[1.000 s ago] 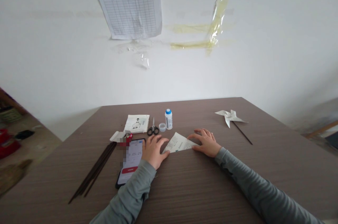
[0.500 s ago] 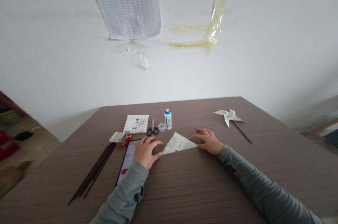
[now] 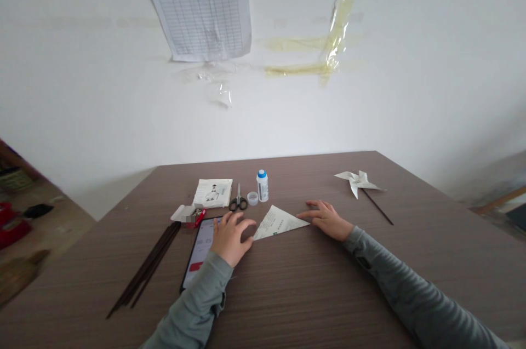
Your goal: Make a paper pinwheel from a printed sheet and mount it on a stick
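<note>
A printed paper folded into a triangle (image 3: pixel 280 222) lies on the table between my hands, its long edge toward me. My left hand (image 3: pixel 230 238) is at the triangle's left corner, thumb and index finger apart with the thumb close to the tip; whether it touches cannot be told. The left fingers partly cover the top of a phone (image 3: pixel 202 247). At the opposite corner, my right hand (image 3: pixel 329 221) rests with its fingers stretched out and the index finger touching the paper's edge. Neither hand grips anything.
Behind the paper stand a blue-capped bottle (image 3: pixel 262 187), a small clear cap (image 3: pixel 252 198) and scissors (image 3: pixel 238 201). Left are a paper stack (image 3: pixel 212 193), a red box (image 3: pixel 196 218) and dark sticks (image 3: pixel 146 267). A paper pinwheel (image 3: pixel 358 182) lies right.
The paper's right corner has shifted slightly away from me and right. My right thumb has drawn back from that corner, and the fingers have flattened. My left hand has hardly moved.
</note>
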{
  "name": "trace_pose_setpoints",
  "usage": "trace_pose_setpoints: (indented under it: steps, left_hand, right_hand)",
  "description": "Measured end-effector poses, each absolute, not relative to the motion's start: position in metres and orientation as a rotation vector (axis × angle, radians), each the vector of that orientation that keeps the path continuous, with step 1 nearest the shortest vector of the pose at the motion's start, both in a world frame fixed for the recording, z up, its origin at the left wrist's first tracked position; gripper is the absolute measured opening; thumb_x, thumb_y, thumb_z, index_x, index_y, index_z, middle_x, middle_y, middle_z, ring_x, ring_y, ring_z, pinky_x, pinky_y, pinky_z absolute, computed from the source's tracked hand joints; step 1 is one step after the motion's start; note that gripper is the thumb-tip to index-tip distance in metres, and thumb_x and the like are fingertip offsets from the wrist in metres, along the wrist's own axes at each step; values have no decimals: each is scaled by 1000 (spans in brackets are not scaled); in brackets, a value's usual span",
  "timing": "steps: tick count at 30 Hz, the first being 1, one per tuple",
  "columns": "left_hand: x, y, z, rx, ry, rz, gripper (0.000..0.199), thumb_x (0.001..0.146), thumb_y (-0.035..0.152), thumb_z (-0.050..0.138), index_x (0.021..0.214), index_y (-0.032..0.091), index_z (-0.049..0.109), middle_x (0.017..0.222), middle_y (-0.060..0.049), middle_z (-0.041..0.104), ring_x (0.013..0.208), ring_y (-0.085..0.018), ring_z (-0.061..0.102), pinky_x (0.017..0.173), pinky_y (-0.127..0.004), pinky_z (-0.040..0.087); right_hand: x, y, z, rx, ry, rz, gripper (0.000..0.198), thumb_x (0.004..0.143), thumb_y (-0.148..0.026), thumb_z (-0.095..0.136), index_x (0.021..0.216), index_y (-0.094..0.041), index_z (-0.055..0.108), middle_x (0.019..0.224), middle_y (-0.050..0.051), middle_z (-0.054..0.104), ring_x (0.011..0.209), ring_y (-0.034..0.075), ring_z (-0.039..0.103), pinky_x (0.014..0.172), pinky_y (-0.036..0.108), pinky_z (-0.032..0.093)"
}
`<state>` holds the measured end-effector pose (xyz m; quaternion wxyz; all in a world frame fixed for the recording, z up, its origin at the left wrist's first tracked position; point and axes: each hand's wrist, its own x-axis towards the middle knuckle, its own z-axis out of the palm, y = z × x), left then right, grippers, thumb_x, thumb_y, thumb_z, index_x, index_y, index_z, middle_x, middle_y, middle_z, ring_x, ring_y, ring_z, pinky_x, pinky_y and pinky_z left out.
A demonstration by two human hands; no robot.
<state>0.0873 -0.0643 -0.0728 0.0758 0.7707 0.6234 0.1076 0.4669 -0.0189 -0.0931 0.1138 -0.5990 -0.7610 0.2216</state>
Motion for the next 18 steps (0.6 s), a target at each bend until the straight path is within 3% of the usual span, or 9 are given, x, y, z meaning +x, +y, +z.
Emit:
trace_pose_setpoints:
  steps: [4, 8, 18]
  left_hand:
    - [97, -65, -78, 2331, 1824, 407, 49, 109, 29, 91, 156, 40, 98, 179, -13, 84, 175, -51, 69, 149, -79, 53]
    - [104, -65, -84, 2358, 1812, 475, 49, 110, 34, 92, 158, 38, 98, 177, -13, 86, 173, -51, 70, 149, -79, 53]
    - [111, -68, -78, 2340, 1803, 446, 40, 111, 33, 89, 149, 37, 101, 175, -14, 87, 171, -52, 71, 149, -84, 50]
  right_hand:
    - [458, -24, -97, -1699, -2125, 544, 41, 119, -43, 74, 149, -37, 102, 176, 15, 83, 173, 48, 66, 151, 68, 48]
    - [444, -33, -97, -1671, -2127, 425, 40, 117, -48, 83, 152, -39, 100, 162, 15, 87, 162, 47, 70, 141, 68, 56]
    - [432, -41, -86, -1747, -2193, 428, 32, 115, -38, 85, 142, -40, 103, 142, 14, 89, 150, 45, 74, 147, 69, 46]
